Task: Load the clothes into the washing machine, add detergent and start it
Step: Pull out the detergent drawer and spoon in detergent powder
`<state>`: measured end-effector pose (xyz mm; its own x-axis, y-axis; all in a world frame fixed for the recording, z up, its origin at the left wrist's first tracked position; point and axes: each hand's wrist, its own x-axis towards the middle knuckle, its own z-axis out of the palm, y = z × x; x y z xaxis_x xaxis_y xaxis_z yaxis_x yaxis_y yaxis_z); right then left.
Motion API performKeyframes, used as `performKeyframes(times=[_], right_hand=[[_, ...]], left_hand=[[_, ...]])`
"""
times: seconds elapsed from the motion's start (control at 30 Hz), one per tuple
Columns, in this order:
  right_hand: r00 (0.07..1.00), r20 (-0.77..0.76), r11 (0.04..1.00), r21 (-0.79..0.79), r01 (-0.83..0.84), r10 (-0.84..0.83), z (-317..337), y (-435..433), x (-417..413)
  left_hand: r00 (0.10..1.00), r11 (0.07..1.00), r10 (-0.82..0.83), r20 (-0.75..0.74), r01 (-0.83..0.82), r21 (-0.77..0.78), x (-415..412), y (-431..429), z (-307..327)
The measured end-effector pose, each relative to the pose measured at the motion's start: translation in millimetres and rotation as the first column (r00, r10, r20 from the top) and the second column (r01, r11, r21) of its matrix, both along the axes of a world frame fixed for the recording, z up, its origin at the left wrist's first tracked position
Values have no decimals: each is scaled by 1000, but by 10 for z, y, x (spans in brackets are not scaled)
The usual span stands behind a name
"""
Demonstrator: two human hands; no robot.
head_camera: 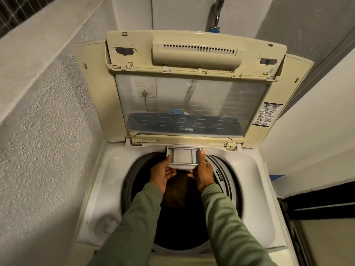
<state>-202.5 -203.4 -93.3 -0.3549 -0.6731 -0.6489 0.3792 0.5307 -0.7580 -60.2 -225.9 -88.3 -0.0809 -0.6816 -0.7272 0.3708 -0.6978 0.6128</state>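
Observation:
A white top-loading washing machine (247, 189) stands below me with its cream lid (192, 89) folded up against the wall. At the back rim of the round tub opening, a grey detergent drawer (182, 156) is pulled out over the drum. My left hand (163, 173) grips its left side and front lip. My right hand (204, 171) holds its right side, thumb along the edge. Dark brownish clothes (180, 191) lie deep in the shadowed drum, partly hidden by my green sleeves.
Rough plaster walls close in on the left (42, 131) and right. A water tap with a blue fitting (214, 28) is on the wall behind the lid. A dark-framed door or cabinet (322, 217) stands at the lower right.

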Motion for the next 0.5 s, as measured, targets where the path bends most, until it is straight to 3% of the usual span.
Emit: performKeyframes(times=[0.13, 0.27, 0.5], right_hand=[[994, 83, 998, -13, -67, 68, 110, 18, -65], [988, 132, 996, 40, -82, 76, 244, 88, -107], [994, -31, 981, 164, -99, 105, 380, 324, -175]], left_hand=[[996, 997, -75, 40, 76, -15, 49, -12, 8], [943, 979, -181, 280, 200, -40, 93, 10, 13], [872, 966, -184, 454, 245, -78, 448, 129, 298]])
